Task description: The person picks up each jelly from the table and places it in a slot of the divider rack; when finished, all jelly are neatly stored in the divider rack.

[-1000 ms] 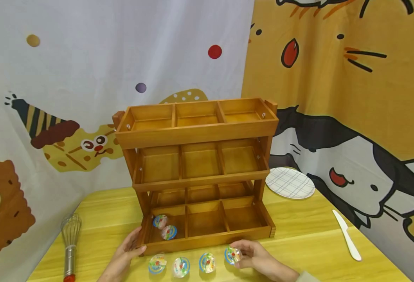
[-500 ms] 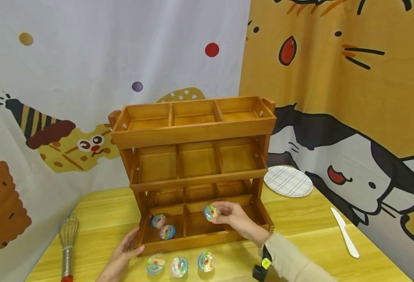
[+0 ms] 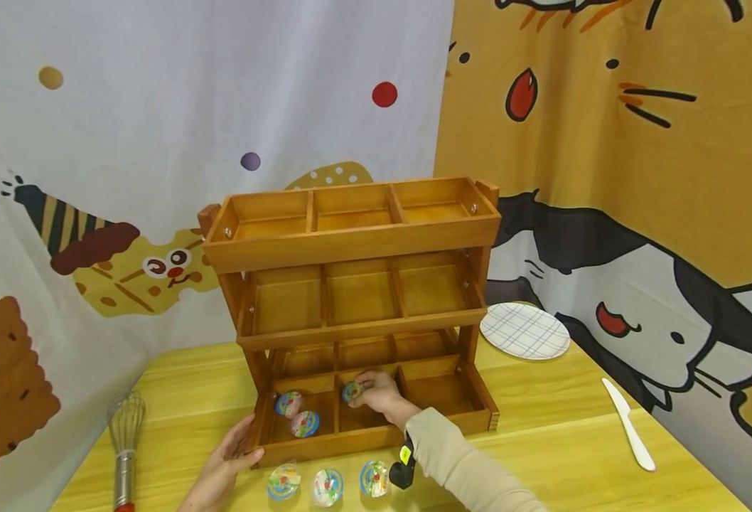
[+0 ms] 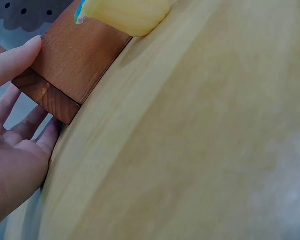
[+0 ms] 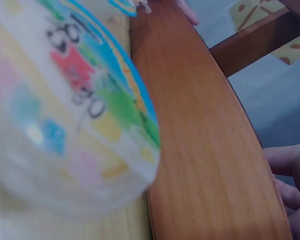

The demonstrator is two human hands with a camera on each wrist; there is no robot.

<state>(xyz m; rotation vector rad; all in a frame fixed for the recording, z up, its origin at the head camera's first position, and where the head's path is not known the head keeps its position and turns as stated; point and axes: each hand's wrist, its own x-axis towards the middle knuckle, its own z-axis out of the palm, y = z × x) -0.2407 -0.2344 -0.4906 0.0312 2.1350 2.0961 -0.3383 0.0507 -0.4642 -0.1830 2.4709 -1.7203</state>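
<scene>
A brown three-tier wooden rack [image 3: 350,242] stands on the table. At its lower left corner is my left hand [image 3: 219,466], the thumb on the front board and the fingers round the side, as the left wrist view shows. My right hand [image 3: 381,392] pinches a small jelly cup [image 3: 351,391] inside the bottom tier's middle compartment. Two pinkish jelly cups [image 3: 305,424] lie in the bottom left compartment. In front of the rack, a row of jelly cups sits on the table: left [image 3: 283,482], middle [image 3: 328,488] and right [image 3: 374,478]. One looms large in the right wrist view [image 5: 80,115].
A whisk [image 3: 124,448] lies at the table's left side. Behind the rack on the right is a checked plate [image 3: 524,331], and a white knife [image 3: 630,427] lies near the right edge. Printed curtains hang behind the table.
My right hand has lifted the rightmost jelly cup off the table and carried it left and back, over the front board, into the middle bottom compartment. The left hand stays at the rack's corner.
</scene>
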